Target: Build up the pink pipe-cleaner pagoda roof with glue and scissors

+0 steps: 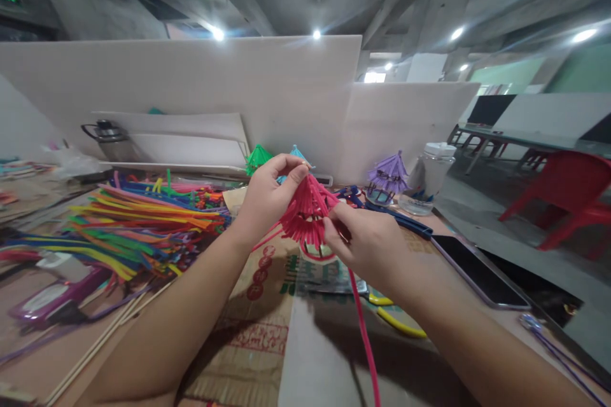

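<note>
Both hands hold a pink pipe-cleaner umbrella (305, 213) above the table, in the middle of the view. My left hand (267, 197) pinches its tip from the upper left, fingers closed. My right hand (365, 241) grips its lower right side, fingers curled, and a long pink pipe-cleaner strand (365, 337) hangs down from there toward the front edge. Below the umbrella lies a flattened cardboard box (260, 324) with red print.
A big pile of coloured pipe cleaners (143, 229) lies at the left. Finished green (258, 158), blue (298, 154) and purple (389, 173) umbrellas stand at the back by white boards. A plastic jar (436, 172), a phone (480, 270), yellow-handled pliers (396, 324) and a red chair (568, 197) are at the right.
</note>
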`<state>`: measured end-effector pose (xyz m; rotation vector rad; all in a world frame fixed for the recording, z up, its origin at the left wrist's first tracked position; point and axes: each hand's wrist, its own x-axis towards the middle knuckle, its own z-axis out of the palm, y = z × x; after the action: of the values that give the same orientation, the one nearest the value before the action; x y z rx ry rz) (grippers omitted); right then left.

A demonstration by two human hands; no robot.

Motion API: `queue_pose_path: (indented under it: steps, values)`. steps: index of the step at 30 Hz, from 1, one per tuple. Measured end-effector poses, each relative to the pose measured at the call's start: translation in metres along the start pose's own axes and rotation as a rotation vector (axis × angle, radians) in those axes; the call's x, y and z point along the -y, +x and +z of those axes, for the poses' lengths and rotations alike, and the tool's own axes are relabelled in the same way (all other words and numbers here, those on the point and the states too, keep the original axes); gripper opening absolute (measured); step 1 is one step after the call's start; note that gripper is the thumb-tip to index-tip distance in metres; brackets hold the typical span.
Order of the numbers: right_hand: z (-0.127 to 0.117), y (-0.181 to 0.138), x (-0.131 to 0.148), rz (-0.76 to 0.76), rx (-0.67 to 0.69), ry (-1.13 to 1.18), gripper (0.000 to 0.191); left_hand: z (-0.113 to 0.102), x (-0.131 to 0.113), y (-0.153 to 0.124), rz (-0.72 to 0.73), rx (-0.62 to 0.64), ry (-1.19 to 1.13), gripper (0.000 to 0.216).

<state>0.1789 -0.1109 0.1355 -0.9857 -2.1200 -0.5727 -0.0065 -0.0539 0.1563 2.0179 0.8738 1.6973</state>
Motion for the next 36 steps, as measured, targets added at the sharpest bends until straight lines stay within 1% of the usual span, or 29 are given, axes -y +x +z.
queue_pose_path:
  steps: [6,11,17,26,32,36]
  values:
    - [-0.0001,0.0013,0.0019,-0.019,-0.029,-0.028,0.022,0.0023,-0.0033,-0.0012,0.016,0.006,0.036,0.026]
    - [-0.0003,0.0017,0.0031,0.009,-0.044,-0.025,0.023,0.0034,-0.0060,-0.0024,0.024,0.004,0.059,0.025]
    - [-0.0014,0.0010,0.0042,0.061,0.004,-0.016,0.023,0.0044,-0.0075,-0.0031,0.054,0.002,0.109,0.023]
    - [0.0012,0.0006,0.0032,0.046,-0.021,-0.023,0.024,0.0051,-0.0085,-0.0034,0.057,0.010,0.110,0.021]
    - [0.0013,0.0007,0.0042,0.073,0.045,-0.010,0.026,0.0053,-0.0069,-0.0034,0.036,0.017,0.083,0.024]
    - [-0.0003,0.0009,0.0036,0.063,0.033,-0.010,0.027,0.0039,-0.0045,-0.0036,0.026,0.016,0.062,0.026]
